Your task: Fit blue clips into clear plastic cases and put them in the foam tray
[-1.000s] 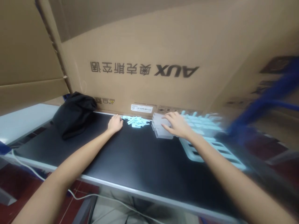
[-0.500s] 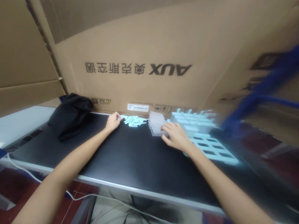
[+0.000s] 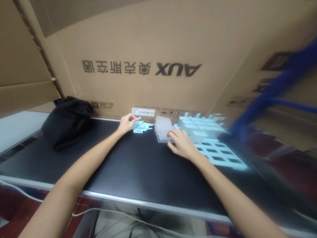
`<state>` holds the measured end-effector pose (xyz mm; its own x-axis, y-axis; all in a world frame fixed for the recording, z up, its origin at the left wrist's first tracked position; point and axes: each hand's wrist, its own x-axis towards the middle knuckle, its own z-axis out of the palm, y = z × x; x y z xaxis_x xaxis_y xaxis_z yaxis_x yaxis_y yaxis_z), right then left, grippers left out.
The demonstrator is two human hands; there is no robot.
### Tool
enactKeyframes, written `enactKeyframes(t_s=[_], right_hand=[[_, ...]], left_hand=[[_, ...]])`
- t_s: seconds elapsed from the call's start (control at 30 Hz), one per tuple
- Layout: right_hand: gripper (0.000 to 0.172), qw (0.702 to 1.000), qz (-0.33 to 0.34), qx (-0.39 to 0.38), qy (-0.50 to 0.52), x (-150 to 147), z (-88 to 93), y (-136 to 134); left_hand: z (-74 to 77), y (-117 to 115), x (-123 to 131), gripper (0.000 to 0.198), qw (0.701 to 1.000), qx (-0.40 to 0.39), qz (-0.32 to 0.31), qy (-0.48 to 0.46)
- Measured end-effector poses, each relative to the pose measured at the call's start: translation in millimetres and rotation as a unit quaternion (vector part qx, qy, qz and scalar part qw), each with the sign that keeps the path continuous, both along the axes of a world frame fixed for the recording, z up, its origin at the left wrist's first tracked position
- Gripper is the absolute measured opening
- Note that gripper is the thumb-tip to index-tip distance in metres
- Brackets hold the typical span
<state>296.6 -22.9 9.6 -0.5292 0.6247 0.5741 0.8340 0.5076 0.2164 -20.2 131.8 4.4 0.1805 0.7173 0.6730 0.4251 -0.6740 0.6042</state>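
My left hand (image 3: 127, 123) is at the left edge of a pile of small light-blue plastic strips (image 3: 141, 127). Pinched between its thumb and forefinger, one light-blue strip (image 3: 139, 118) points up to the right. My right hand (image 3: 182, 142) rests at the right edge of a stack of translucent plastic boxes (image 3: 162, 128), its fingers bent and the thumb apart from them. The fingertips touch or nearly touch the boxes; exact contact is unclear. Just behind this hand stands a light-blue block (image 3: 200, 127) with upright pegs, and a light-blue frame (image 3: 221, 152) with rectangular openings lies flat beside it.
A black cloth bundle (image 3: 68, 122) lies at the left of the black tabletop (image 3: 138, 168). Behind the table rises a large printed cardboard box (image 3: 138, 89). A blue metal post (image 3: 260, 99) slants at the right. A white cable (image 3: 119, 215) hangs below the front edge.
My left hand has moved slightly right over the pile's edge, and a strip now shows raised in its fingers. My right hand stays by the boxes. The view has shifted a little.
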Motion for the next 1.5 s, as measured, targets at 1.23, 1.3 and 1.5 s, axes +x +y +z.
enactKeyframes(t_s=[1.23, 1.3, 1.5], right_hand=[[0.061, 0.865, -0.356, -0.249, 0.251, 85, 1.7, -11], [0.065, 0.857, -0.386, -0.255, 0.226, 79, 2.0, -10], [0.077, 0.87, -0.422, -0.2, 0.159, 67, -1.0, -11]], left_hand=[[-2.2, -8, -51, 0.029, 0.986, -0.027, 0.092, 0.134], [-2.6, -15, -38, 0.026, 0.985, -0.035, 0.085, 0.145], [-4.5, -27, -28, 0.012, 0.979, -0.055, 0.073, 0.183]])
